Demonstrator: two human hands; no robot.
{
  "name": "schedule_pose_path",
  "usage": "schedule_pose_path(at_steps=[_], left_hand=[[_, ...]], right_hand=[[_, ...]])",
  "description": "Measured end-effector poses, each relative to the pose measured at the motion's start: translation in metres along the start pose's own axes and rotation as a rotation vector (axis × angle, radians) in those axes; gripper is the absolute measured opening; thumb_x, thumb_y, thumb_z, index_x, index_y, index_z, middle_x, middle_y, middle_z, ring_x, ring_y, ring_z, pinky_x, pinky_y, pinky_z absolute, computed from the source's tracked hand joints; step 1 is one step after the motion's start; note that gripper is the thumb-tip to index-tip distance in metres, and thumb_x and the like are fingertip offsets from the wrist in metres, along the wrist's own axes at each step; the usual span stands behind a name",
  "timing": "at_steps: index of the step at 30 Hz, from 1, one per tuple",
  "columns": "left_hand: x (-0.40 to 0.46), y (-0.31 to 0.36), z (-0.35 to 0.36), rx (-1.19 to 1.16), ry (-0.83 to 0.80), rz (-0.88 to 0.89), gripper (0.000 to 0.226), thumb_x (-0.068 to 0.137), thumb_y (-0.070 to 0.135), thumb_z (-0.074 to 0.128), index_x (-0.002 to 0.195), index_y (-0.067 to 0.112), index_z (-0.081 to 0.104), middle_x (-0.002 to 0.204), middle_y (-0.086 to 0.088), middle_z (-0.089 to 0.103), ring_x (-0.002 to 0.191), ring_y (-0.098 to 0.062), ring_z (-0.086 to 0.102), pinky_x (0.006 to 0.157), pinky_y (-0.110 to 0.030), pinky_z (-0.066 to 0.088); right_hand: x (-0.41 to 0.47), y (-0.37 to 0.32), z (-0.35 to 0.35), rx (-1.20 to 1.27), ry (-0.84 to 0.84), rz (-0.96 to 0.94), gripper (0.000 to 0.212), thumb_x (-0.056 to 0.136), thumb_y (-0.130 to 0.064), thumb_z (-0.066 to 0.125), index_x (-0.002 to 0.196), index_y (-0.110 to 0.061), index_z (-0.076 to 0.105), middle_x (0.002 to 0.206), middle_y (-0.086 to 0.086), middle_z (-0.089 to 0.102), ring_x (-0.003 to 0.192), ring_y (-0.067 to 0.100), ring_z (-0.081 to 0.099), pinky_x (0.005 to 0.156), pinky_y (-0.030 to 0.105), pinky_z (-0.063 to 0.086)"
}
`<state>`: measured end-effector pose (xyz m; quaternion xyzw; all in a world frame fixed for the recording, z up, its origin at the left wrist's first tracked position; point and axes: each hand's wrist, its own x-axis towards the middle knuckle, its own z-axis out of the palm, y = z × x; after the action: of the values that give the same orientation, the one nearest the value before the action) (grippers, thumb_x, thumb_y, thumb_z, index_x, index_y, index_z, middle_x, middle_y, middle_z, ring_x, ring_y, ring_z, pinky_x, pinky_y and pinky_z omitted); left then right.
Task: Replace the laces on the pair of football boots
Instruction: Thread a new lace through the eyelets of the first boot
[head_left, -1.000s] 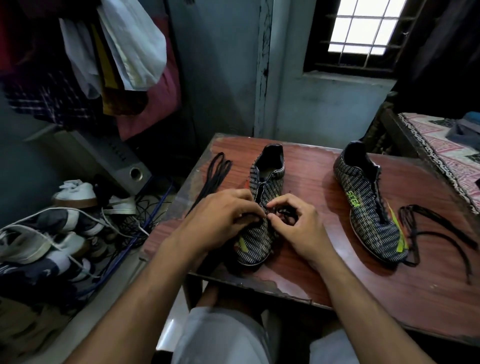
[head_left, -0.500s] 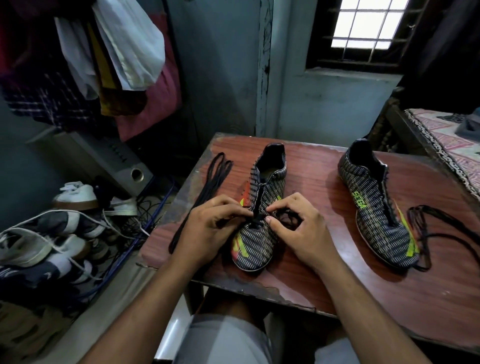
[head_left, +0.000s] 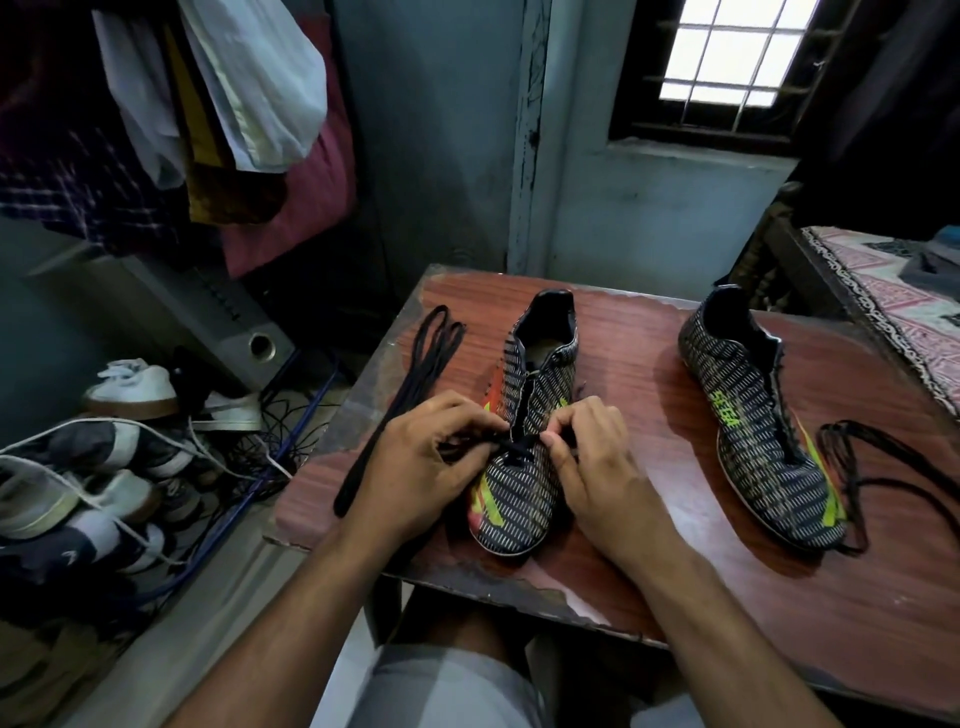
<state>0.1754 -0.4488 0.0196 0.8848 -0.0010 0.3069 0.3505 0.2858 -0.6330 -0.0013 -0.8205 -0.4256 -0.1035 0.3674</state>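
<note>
The near football boot (head_left: 524, 467) sits toe-toward-the-person at the front of the reddish wooden table (head_left: 649, 467), and a black lace (head_left: 517, 448) crosses its lowest eyelets, with the left hand (head_left: 421, 467) pinching one end at the boot's left side and the right hand (head_left: 587, 462) pinching the other end at its right, fingers curled tight on both. A folded bundle of spare black laces (head_left: 410, 395) lies just left of that boot near the table's edge, while the second boot (head_left: 753, 426) stands well apart to the right with a loose black lace (head_left: 857, 467) tangled beside its toe. Beyond the table, a pile of sneakers (head_left: 104, 467) crowds the floor on the left under hanging clothes (head_left: 234, 104), and a barred window (head_left: 737, 52) glows above.
</note>
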Motion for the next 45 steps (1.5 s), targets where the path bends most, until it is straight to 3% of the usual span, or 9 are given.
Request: schedule_pose_path(at_steps=[11,19,25,29,31,35,38,42,45], left_hand=[[-0.001,0.001,0.004,-0.015,0.003,-0.068,0.028,0.088,0.007,0.079,0.111,0.022,0.077,0.114,0.016,0.066,0.096,0.003,0.068,0.084,-0.011,0.052],[0.003,-0.003,0.015,0.106,0.091,-0.110,0.014,0.090,0.019,0.079,0.102,0.026,0.079,0.099,0.016,0.073,0.089,0.002,0.067,0.080,-0.025,0.055],[0.005,0.004,0.024,0.238,0.112,-0.203,0.003,0.098,0.027,0.066,0.097,0.026,0.069,0.096,0.011,0.067,0.084,-0.013,0.063,0.071,-0.033,0.049],[0.005,0.003,0.024,0.227,0.107,-0.266,0.007,0.100,0.030,0.062,0.095,0.028,0.065,0.086,0.013,0.067,0.076,-0.013,0.062,0.069,-0.038,0.053],[0.004,0.001,0.024,0.209,0.085,-0.299,0.008,0.101,0.033,0.059,0.094,0.031,0.064,0.083,0.013,0.067,0.074,-0.013,0.065,0.068,-0.039,0.055],[0.006,0.001,0.022,0.188,0.078,-0.311,0.008,0.099,0.034,0.059,0.095,0.031,0.065,0.084,0.010,0.070,0.076,-0.014,0.068,0.070,-0.040,0.057],[0.006,0.010,0.020,0.265,0.075,-0.267,0.006,0.099,0.027,0.065,0.099,0.026,0.071,0.095,0.009,0.072,0.080,-0.016,0.065,0.071,-0.037,0.054],[0.007,0.013,0.017,0.253,0.062,-0.258,0.007,0.096,0.024,0.069,0.102,0.025,0.072,0.102,0.007,0.072,0.086,-0.016,0.065,0.075,-0.036,0.054],[0.006,0.014,0.017,0.282,0.037,-0.287,0.008,0.097,0.029,0.067,0.104,0.028,0.070,0.104,0.008,0.068,0.092,-0.018,0.064,0.077,-0.037,0.054]], right_hand=[[0.000,-0.002,-0.016,0.318,0.235,0.147,0.008,0.105,-0.010,0.053,0.102,-0.018,0.056,0.074,-0.004,0.066,0.071,0.011,0.067,0.067,0.022,0.052],[0.001,0.002,-0.012,0.207,0.097,0.153,0.008,0.093,-0.028,0.073,0.089,-0.024,0.067,0.086,-0.010,0.058,0.082,0.010,0.058,0.071,0.016,0.041],[0.000,-0.001,-0.016,0.389,0.118,0.237,0.010,0.100,-0.018,0.065,0.092,-0.024,0.064,0.104,-0.017,0.071,0.099,0.007,0.067,0.080,0.041,0.055],[0.000,-0.001,-0.017,0.426,0.113,0.299,0.010,0.102,-0.024,0.062,0.096,-0.017,0.067,0.105,-0.024,0.074,0.089,0.016,0.071,0.079,0.055,0.055],[0.000,-0.001,-0.019,0.420,0.110,0.313,0.014,0.103,-0.028,0.060,0.096,-0.017,0.067,0.103,-0.024,0.075,0.086,0.029,0.069,0.079,0.057,0.054],[0.001,-0.001,-0.018,0.467,0.138,0.297,0.011,0.102,-0.027,0.062,0.098,-0.025,0.072,0.095,-0.011,0.075,0.094,0.011,0.071,0.086,0.048,0.057],[0.001,0.007,-0.024,0.191,0.129,0.183,0.008,0.100,-0.028,0.063,0.095,-0.026,0.068,0.105,-0.014,0.065,0.101,0.008,0.060,0.090,0.038,0.050],[0.000,0.011,-0.055,-0.386,-0.304,0.143,0.030,0.107,-0.041,0.039,0.115,-0.025,0.063,0.140,-0.012,0.049,0.136,0.020,0.036,0.108,0.044,0.034],[0.002,0.009,-0.073,-0.546,-0.427,0.080,0.042,0.107,-0.043,0.029,0.123,-0.020,0.060,0.140,-0.007,0.048,0.151,0.024,0.022,0.119,0.047,0.021]])
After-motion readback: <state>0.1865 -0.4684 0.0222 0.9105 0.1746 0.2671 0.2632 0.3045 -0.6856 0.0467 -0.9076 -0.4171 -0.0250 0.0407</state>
